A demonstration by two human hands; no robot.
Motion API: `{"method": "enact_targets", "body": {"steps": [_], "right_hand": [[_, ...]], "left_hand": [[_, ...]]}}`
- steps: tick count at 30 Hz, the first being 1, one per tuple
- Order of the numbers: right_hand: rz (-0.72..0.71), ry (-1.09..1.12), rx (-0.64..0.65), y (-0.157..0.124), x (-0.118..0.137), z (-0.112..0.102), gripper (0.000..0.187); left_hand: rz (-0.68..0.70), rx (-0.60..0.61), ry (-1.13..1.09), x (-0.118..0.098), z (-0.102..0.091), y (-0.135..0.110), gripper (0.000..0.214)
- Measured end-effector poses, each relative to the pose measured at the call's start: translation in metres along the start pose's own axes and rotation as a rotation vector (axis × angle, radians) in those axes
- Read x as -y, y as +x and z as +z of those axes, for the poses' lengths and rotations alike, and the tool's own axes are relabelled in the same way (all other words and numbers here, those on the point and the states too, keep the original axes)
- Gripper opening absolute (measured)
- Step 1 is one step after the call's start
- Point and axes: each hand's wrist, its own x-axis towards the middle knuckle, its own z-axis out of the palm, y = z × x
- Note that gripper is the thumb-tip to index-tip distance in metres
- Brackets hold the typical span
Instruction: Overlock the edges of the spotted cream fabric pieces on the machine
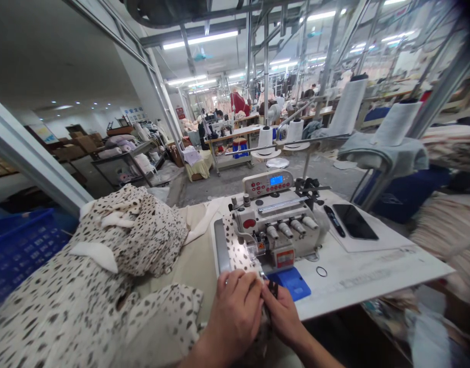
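Observation:
My left hand [233, 312] and my right hand [283, 314] are close together at the front edge of the white sewing table [357, 276]. Both pinch a fold of spotted cream fabric [271, 301] just in front of the needle area of an overlock sewing machine [273, 220]. A strip of the same fabric runs under the machine's front. A large heap of this spotted cloth [104, 255] lies to my left, partly over a beige cloth. A blue pad [292, 282] sits right next to my right hand.
A smartphone [353, 221] lies on a sheet behind the machine, beside a dark tool. Thread cones [348, 107] stand on a rack at the right. A blue plastic crate [24, 250] stands at the left. Other sewing stations and stacked goods fill the workshop beyond.

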Motion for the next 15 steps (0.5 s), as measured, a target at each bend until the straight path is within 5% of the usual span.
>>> {"method": "enact_targets", "body": {"steps": [15], "right_hand": [[0.007, -0.022, 0.009, -0.0012, 0.0038, 0.0014, 0.047]], "left_hand": [[0.006, -0.017, 0.003, -0.0003, 0.0017, -0.0010, 0.026]]}}
